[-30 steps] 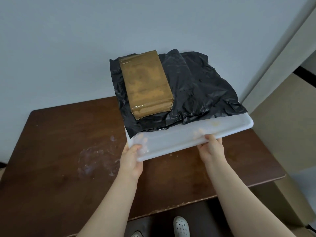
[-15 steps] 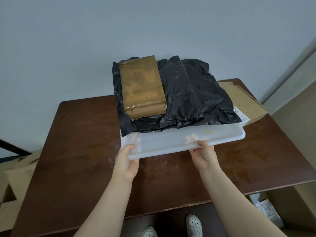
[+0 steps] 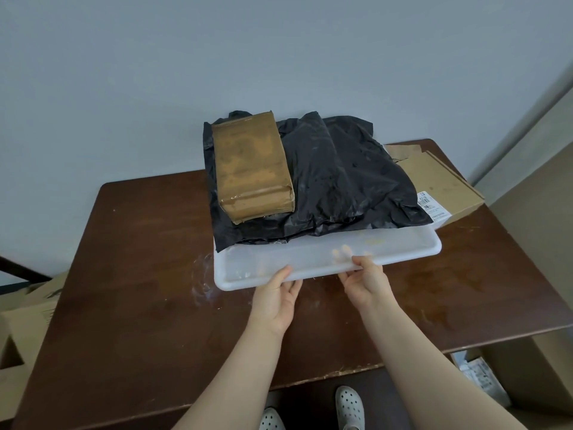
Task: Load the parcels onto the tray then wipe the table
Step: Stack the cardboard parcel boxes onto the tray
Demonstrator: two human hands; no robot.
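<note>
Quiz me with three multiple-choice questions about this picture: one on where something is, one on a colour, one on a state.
1. Where does the brown parcel lie?
A. on the black parcel
B. on the bare table
C. on the floor

2. What colour is the tray?
A. red
B. white
C. green

3. How is the tray held?
A. by no hand
B. by one hand
C. by both hands

Answers:
1 A: it lies on top of the black parcel's left part.
2 B: the tray is milky white.
3 C: the left hand and the right hand each grip its near rim.
</note>
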